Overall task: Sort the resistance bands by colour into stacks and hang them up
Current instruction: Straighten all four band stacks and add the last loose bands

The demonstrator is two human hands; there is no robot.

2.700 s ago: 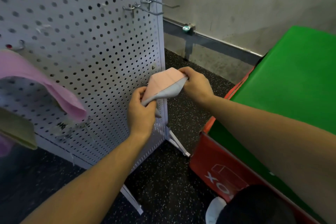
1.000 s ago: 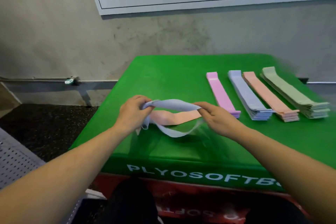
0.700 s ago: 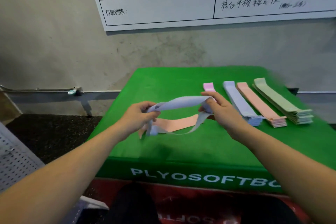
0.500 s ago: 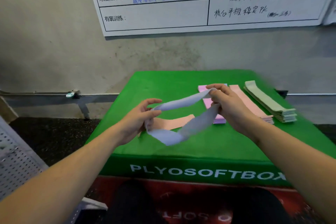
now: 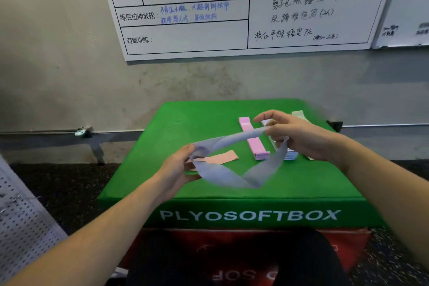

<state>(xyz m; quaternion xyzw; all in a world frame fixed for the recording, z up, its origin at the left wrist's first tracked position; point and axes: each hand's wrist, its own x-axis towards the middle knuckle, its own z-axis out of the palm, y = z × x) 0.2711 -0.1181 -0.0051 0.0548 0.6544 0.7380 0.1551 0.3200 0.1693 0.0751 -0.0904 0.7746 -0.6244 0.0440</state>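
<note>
Both hands up over the green worktop (image 5: 176,127), a soft box with "PLYOSOFTBOX" printed on its front face. Between them a lilac-grey band (image 5: 234,174), one loop, twisted, lifted clear of the surface and sagging in a V toward the near edge. Left hand (image 5: 178,169) grips the loop's left end, fingers curled round it, thumb underneath. Right hand (image 5: 299,137) pinches the right end between thumb and fingers, index finger stretched out above; one strand runs up to the pinch, the other drops down below the hand.

Single peach band (image 5: 218,158) lies flat on the worktop just behind the left hand, partly hidden by it and by the held loop. Further back and right: pink stack (image 5: 251,139) lying lengthwise, fully readable. Beside it, a lilac-grey stack (image 5: 291,155), mostly hidden behind the right hand, only the near end shows. Pale green stack (image 5: 298,114), far tip showing past the right hand's fingers. Anything between those two is hidden by the hand.

Whiteboard (image 5: 190,32) on the grey wall behind, handwritten text and ruled boxes. White pegboard (image 5: 21,223) at lower left edge. Dark speckled floor (image 5: 65,188) either side. Red box layer under the green top, partly hidden by something dark at bottom centre.
</note>
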